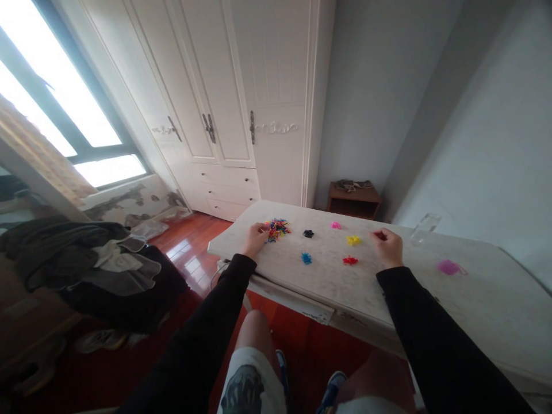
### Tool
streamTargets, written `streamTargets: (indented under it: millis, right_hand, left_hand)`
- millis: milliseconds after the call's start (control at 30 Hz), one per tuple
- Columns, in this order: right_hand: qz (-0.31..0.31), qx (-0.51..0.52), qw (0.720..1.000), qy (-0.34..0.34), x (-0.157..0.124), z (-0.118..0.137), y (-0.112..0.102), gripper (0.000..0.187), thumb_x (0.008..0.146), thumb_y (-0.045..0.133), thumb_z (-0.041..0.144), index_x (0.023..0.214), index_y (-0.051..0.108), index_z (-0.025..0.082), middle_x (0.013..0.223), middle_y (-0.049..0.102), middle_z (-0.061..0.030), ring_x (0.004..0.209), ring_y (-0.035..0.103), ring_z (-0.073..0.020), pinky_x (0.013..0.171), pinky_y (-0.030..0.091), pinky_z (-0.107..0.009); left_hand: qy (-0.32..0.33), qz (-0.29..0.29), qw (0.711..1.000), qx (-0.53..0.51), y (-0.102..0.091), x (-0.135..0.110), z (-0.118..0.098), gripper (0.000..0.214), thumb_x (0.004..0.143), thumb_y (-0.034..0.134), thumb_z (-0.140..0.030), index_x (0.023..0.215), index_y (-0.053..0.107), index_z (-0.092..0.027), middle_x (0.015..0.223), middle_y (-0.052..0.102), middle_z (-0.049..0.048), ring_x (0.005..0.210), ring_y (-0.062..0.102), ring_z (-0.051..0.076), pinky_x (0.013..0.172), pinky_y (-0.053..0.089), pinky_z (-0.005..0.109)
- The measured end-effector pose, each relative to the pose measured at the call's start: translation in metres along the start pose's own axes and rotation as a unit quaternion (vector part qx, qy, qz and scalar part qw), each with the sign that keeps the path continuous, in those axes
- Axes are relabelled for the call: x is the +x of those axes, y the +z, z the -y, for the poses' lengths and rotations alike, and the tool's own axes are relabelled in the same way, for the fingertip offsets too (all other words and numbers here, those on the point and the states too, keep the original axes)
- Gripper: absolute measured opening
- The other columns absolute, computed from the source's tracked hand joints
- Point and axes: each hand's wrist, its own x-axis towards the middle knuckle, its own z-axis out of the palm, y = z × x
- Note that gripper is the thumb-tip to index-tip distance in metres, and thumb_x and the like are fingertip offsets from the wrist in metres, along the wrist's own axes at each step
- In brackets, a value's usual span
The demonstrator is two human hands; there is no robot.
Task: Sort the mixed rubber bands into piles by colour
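A mixed heap of tiny coloured pieces (279,229) lies on the white table (319,282), too small to tell their kind. At its left edge is my left hand (255,240), its fingers bent together at the pieces; whether anything is pinched there is hidden. My right hand (388,248) hovers over the table right of a small yellow pile (353,240), fingers curled and tips together. I cannot make out what it holds, if anything. Between my hands sit single-colour piles: black (308,234), pink (336,225), blue (306,259) and red (350,260).
A clear glass or plastic container (426,229) stands right of my right hand. Farther right lies a pink item with a loop (451,267). Behind the table are a white wardrobe (276,75) and a brown stand (354,198). Dark clothes (64,253) are heaped at left.
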Motion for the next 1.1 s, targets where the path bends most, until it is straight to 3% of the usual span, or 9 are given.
streamTargets:
  millis: [100, 300, 567, 767, 1100]
  right_hand:
    - [0.003, 0.004, 1.0, 0.003, 0.0, 0.0, 0.001, 0.024, 0.072, 0.066, 0.043, 0.065, 0.063, 0.02, 0.059, 0.056, 0.0003, 0.06, 0.049, -0.0174, 0.06, 0.036, -0.032]
    - [0.022, -0.008, 1.0, 0.001, 0.0, 0.0, 0.001, 0.024, 0.072, 0.066, 0.043, 0.063, 0.062, 0.02, 0.057, 0.054, 0.0011, 0.06, 0.048, -0.0169, 0.061, 0.035, -0.032]
    - [0.027, -0.007, 1.0, 0.008, -0.001, 0.004, 0.002, 0.024, 0.069, 0.065, 0.043, 0.064, 0.064, 0.019, 0.058, 0.058, -0.0012, 0.06, 0.049, -0.0177, 0.06, 0.036, -0.032]
    - [0.024, -0.006, 1.0, 0.011, -0.003, 0.01, 0.001, 0.023, 0.069, 0.065, 0.042, 0.063, 0.063, 0.02, 0.057, 0.058, -0.0016, 0.059, 0.049, -0.0177, 0.059, 0.036, -0.032]
    - [0.036, -0.012, 0.999, 0.004, -0.001, 0.004, 0.001, 0.025, 0.07, 0.065, 0.044, 0.065, 0.064, 0.02, 0.06, 0.058, -0.0012, 0.062, 0.052, -0.0186, 0.062, 0.037, -0.033]
  left_hand:
    - [0.017, 0.023, 1.0, 0.004, 0.003, -0.002, 0.001, 0.02, 0.066, 0.069, -0.019, 0.084, 0.077, -0.018, 0.083, 0.069, 0.0038, 0.071, 0.057, 0.017, 0.069, 0.046, 0.03]
    - [0.043, 0.041, 0.997, 0.05, 0.005, -0.004, 0.004, 0.033, 0.066, 0.083, -0.03, 0.097, 0.079, -0.018, 0.082, 0.065, 0.002, 0.069, 0.054, 0.016, 0.07, 0.045, 0.03]
    - [0.033, 0.039, 0.998, 0.034, 0.003, -0.002, -0.001, 0.012, 0.071, 0.074, -0.018, 0.082, 0.077, -0.017, 0.083, 0.07, 0.0039, 0.068, 0.056, 0.016, 0.069, 0.044, 0.03]
    - [0.021, 0.033, 0.999, 0.019, 0.002, -0.003, -0.001, 0.003, 0.072, 0.068, -0.017, 0.074, 0.072, -0.018, 0.074, 0.07, 0.0023, 0.066, 0.057, 0.016, 0.068, 0.044, 0.03]
    - [0.016, -0.01, 0.999, -0.051, 0.002, -0.001, 0.004, 0.011, 0.08, 0.063, -0.027, 0.085, 0.064, -0.018, 0.084, 0.069, 0.0034, 0.077, 0.063, 0.016, 0.068, 0.048, 0.026]
